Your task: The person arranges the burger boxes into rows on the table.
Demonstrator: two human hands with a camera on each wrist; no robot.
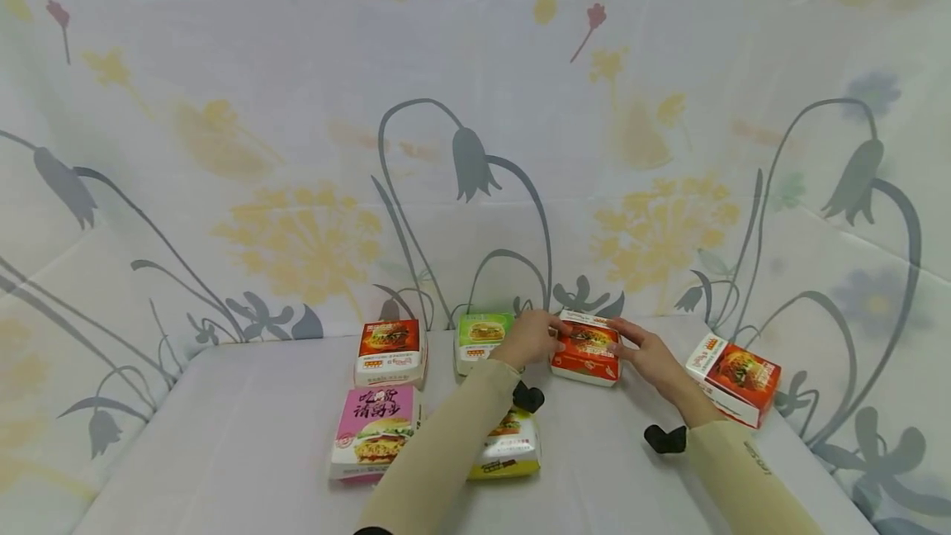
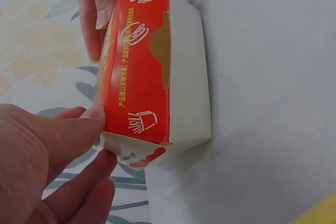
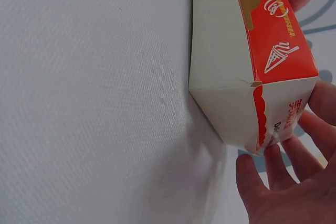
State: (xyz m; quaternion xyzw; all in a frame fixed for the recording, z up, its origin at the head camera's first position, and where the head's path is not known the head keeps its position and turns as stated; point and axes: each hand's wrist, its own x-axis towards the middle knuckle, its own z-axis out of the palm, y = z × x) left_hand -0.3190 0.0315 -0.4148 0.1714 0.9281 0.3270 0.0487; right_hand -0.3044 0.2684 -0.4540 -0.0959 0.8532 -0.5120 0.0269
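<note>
A red and white burger box (image 1: 587, 366) sits on the white cloth between my two hands, its lid closed. My left hand (image 1: 523, 338) holds its left end; in the left wrist view the thumb and fingers pinch a corner of the lid. At the opposite end, my right hand (image 1: 657, 360) holds the box, with its fingers against the white side panel in the right wrist view. The front panel (image 2: 139, 66) has a brown tab. Just left stands a green and white burger box (image 1: 470, 345), partly hidden by my left hand.
Another red burger box (image 1: 390, 345) stands at the left, behind a pink one (image 1: 375, 436). A yellow and white box (image 1: 513, 452) lies partly under my left forearm. One more red box (image 1: 743, 378) sits angled at the right. A flowered cloth (image 1: 475, 64) hangs behind.
</note>
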